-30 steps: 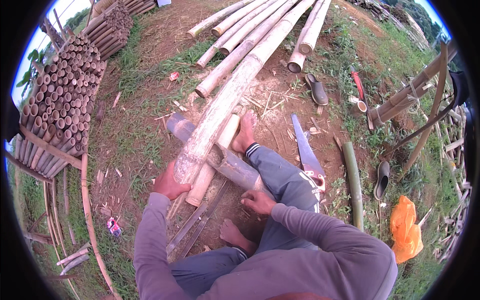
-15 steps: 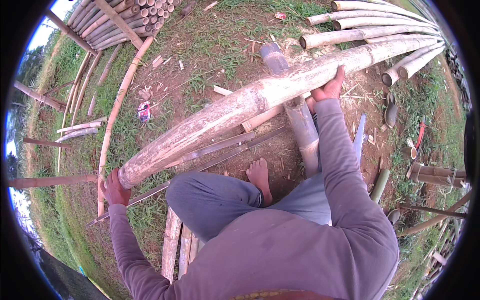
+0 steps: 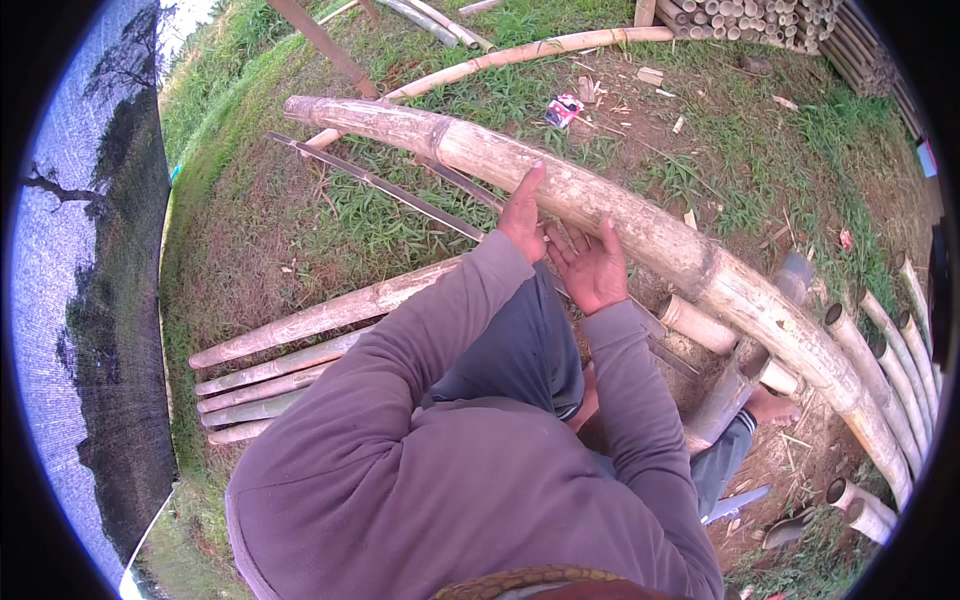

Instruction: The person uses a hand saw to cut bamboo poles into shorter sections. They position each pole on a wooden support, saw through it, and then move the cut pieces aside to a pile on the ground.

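The thick bamboo culm [image 3: 640, 235] is lying across the ground in front of the seated person, running from the upper left down to the right, where it is resting over short bamboo offcuts [image 3: 700, 325] near the person's bare foot [image 3: 775, 405]. Both hands are working at its middle. To handle it well here, the palms should be staying flat and spread so the round pole is not rolling sideways, and fingers should be keeping clear of the splintery node ridges.

The left hand [image 3: 522, 215] is pressing against the near side of the culm, fingers held together and pointing up over its curve. The right hand [image 3: 592, 265] is sitting just beside it, palm up, fingers open and loosely spread, touching the underside rather than clasping. Neither hand is closing around the pole.

Split bamboo slats [image 3: 290, 365] are lying on the grass to the left, a stack of cut bamboo poles [image 3: 770, 18] beyond.
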Demonstrator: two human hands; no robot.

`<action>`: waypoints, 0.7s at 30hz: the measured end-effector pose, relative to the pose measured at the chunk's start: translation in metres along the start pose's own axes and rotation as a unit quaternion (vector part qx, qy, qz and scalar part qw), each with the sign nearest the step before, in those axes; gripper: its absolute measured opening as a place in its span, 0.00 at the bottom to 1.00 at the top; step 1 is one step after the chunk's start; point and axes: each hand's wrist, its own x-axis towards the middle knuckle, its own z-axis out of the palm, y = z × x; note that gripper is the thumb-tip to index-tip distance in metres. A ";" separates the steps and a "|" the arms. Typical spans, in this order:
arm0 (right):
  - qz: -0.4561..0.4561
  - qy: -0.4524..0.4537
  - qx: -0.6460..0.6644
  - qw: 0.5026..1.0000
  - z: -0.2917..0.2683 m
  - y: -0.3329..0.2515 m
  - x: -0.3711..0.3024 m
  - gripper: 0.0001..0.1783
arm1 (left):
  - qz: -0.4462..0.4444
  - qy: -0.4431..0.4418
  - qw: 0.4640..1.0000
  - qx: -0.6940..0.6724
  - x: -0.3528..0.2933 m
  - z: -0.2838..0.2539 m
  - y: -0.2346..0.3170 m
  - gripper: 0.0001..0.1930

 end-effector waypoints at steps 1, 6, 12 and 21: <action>0.031 -0.009 -0.025 0.999 -0.005 0.012 0.008 0.46 | -0.024 -0.001 0.999 -0.049 0.023 -0.002 0.004 0.40; -0.076 0.007 -0.447 0.891 -0.051 -0.017 -0.066 0.43 | -0.127 0.052 0.989 -0.057 0.082 -0.024 -0.005 0.43; -0.236 0.305 -0.900 0.202 -0.157 -0.138 -0.181 0.55 | -0.140 0.051 0.987 0.062 0.122 -0.023 -0.017 0.54; -0.322 0.392 -0.015 0.862 -0.249 -0.203 -0.174 0.70 | -0.111 0.041 0.991 -0.058 0.078 0.061 -0.154 0.60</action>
